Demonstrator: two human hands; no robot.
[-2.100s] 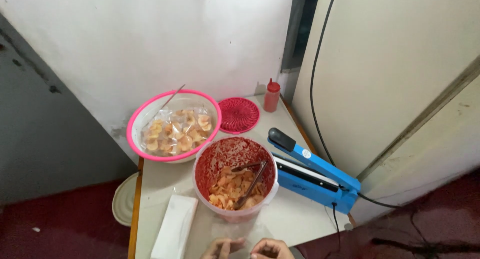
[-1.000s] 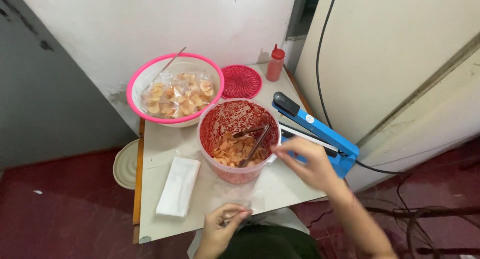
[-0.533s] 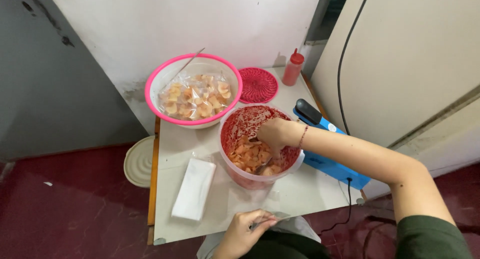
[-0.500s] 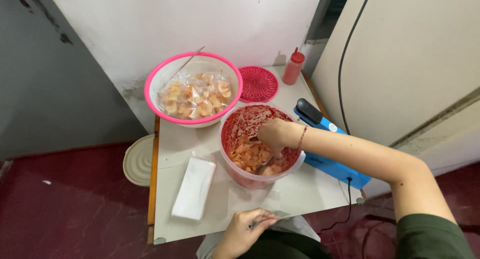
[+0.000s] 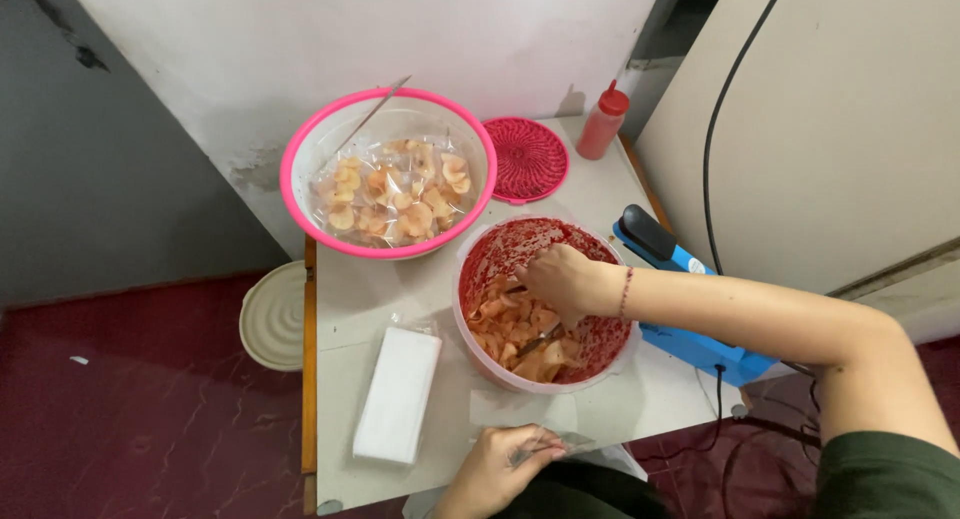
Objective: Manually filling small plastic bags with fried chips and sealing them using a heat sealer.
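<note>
The right hand is down inside the clear tub whose inside is smeared red, fingers curled over the heap of seasoned chips, with a pair of metal tongs lying among them just beside the hand. From where I stand I cannot tell whether the grip has closed on chips or on the tongs' handle; the fingers are bent and bunched, not spread. The left hand sits at the near edge of the table, its grip pinched on a thin clear plastic bag that lies flat on the top, close to the tub. To my eye this is the scooping step: chips being gathered from the tub while the bag is kept ready. The next move would call for a firm hold on a portion, a short lift over the tub's rim, and the bag's mouth held open wide enough to take it. A flat white stack, seemingly more bags, lies just left of the tub. Behind it stands a pink-rimmed bowl of filled packets, a red round lid, a red squeeze bottle, and to the right a blue heat sealer.
</note>
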